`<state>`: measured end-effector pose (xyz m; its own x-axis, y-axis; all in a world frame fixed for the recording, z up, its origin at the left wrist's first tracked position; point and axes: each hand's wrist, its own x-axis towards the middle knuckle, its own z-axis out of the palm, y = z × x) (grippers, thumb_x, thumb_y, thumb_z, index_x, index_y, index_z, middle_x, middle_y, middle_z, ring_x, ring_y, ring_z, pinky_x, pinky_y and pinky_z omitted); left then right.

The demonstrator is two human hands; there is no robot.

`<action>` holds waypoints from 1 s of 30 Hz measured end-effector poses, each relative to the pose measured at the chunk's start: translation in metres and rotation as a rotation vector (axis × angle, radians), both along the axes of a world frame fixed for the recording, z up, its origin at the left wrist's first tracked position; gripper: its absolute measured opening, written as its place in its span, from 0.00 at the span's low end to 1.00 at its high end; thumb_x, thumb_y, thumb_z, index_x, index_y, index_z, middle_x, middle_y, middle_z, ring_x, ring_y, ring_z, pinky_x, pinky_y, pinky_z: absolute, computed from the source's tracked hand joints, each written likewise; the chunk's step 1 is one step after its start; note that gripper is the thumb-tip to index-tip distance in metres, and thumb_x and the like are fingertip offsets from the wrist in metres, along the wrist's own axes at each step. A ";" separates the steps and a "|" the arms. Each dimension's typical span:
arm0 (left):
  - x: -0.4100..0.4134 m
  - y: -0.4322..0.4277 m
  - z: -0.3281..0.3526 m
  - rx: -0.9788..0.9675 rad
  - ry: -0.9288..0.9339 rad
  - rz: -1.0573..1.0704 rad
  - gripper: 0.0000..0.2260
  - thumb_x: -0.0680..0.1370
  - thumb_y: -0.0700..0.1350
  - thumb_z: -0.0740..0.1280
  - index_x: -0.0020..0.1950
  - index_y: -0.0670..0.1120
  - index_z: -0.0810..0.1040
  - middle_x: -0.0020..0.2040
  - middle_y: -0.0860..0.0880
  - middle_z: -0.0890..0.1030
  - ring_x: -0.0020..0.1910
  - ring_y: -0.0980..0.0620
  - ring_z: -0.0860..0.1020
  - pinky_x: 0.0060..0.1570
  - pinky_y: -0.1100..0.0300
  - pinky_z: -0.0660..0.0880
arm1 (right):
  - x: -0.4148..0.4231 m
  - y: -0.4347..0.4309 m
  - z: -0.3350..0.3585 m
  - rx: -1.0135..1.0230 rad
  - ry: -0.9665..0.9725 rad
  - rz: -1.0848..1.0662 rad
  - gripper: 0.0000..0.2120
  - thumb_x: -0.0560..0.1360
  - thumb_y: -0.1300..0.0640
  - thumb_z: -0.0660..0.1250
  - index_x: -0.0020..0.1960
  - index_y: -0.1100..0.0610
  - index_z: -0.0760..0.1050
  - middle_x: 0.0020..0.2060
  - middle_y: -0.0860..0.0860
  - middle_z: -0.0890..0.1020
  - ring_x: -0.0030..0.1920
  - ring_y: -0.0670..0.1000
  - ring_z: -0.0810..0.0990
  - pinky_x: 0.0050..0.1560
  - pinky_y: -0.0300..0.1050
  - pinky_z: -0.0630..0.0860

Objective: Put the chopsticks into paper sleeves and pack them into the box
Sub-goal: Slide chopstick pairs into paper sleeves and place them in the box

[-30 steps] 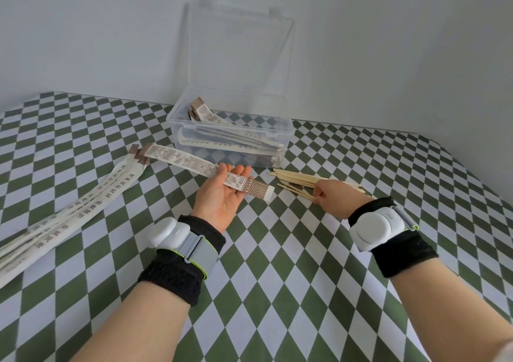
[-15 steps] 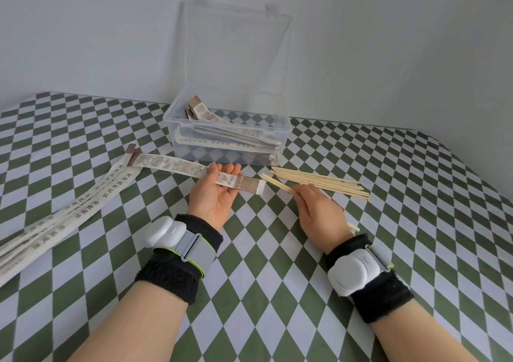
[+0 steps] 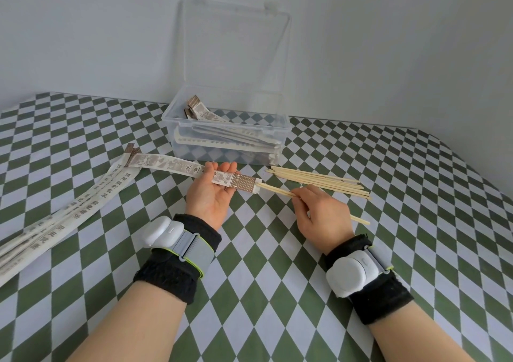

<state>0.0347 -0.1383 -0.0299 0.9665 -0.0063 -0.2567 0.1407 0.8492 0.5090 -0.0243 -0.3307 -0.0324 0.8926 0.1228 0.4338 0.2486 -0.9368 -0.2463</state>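
Right hand (image 3: 323, 214), fingers pinching a chopstick pair (image 3: 277, 191), is now off the loose pile (image 3: 319, 181), tips entering the paper sleeve (image 3: 172, 166) gripped in left hand (image 3: 212, 195) near the box (image 3: 222, 126): sleeving begins

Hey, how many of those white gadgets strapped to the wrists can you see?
2. The left white gadget is strapped on the left wrist, and the right white gadget is on the right wrist. No others show.
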 end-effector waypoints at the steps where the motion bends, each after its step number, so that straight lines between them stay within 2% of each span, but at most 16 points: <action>1: 0.000 0.000 0.000 0.002 0.002 0.003 0.08 0.82 0.44 0.56 0.47 0.42 0.70 0.43 0.45 0.76 0.48 0.47 0.80 0.52 0.50 0.76 | 0.000 0.000 0.000 -0.002 0.009 0.000 0.14 0.76 0.53 0.54 0.50 0.54 0.78 0.38 0.48 0.79 0.34 0.50 0.75 0.29 0.42 0.72; 7: -0.003 0.000 0.002 0.012 -0.017 -0.019 0.08 0.82 0.44 0.56 0.46 0.43 0.70 0.44 0.45 0.76 0.49 0.47 0.80 0.53 0.50 0.76 | 0.001 0.001 -0.001 0.001 0.051 0.025 0.12 0.78 0.55 0.56 0.51 0.55 0.78 0.38 0.48 0.78 0.34 0.49 0.74 0.30 0.42 0.73; 15: -0.006 -0.004 0.004 0.033 -0.100 -0.071 0.06 0.82 0.43 0.56 0.49 0.43 0.71 0.45 0.44 0.79 0.48 0.47 0.81 0.47 0.52 0.78 | 0.001 0.003 -0.002 0.007 0.089 0.082 0.19 0.77 0.50 0.49 0.54 0.55 0.77 0.40 0.50 0.79 0.36 0.53 0.77 0.34 0.49 0.76; 17: -0.006 -0.005 0.004 0.082 -0.146 -0.139 0.06 0.81 0.41 0.57 0.48 0.43 0.71 0.46 0.44 0.79 0.50 0.48 0.81 0.49 0.52 0.80 | 0.000 0.004 -0.002 0.008 0.087 0.085 0.21 0.77 0.49 0.48 0.55 0.55 0.76 0.41 0.50 0.80 0.37 0.53 0.77 0.36 0.50 0.76; 21: -0.009 -0.009 0.001 0.266 -0.199 -0.284 0.07 0.80 0.38 0.58 0.55 0.44 0.73 0.52 0.44 0.79 0.56 0.47 0.77 0.57 0.50 0.76 | 0.000 0.004 -0.001 0.027 0.073 0.093 0.20 0.77 0.50 0.48 0.56 0.58 0.75 0.41 0.53 0.77 0.35 0.55 0.75 0.34 0.51 0.75; 26: -0.014 -0.012 -0.002 0.448 -0.204 -0.348 0.08 0.78 0.36 0.62 0.56 0.42 0.74 0.52 0.44 0.81 0.52 0.50 0.80 0.50 0.59 0.79 | 0.003 0.005 -0.001 0.093 0.103 0.101 0.13 0.80 0.55 0.53 0.57 0.60 0.72 0.43 0.55 0.75 0.37 0.55 0.73 0.37 0.54 0.74; 30: -0.015 -0.011 -0.001 0.462 -0.185 -0.320 0.07 0.77 0.35 0.64 0.53 0.42 0.75 0.50 0.45 0.82 0.49 0.51 0.82 0.47 0.61 0.80 | 0.003 0.006 -0.001 0.145 0.097 0.149 0.12 0.79 0.59 0.56 0.59 0.62 0.71 0.45 0.56 0.75 0.37 0.54 0.73 0.38 0.51 0.74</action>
<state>0.0199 -0.1496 -0.0311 0.9638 -0.2329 -0.1299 0.2275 0.4637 0.8563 -0.0210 -0.3252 -0.0334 0.9077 0.1993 0.3694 0.3503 -0.8445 -0.4051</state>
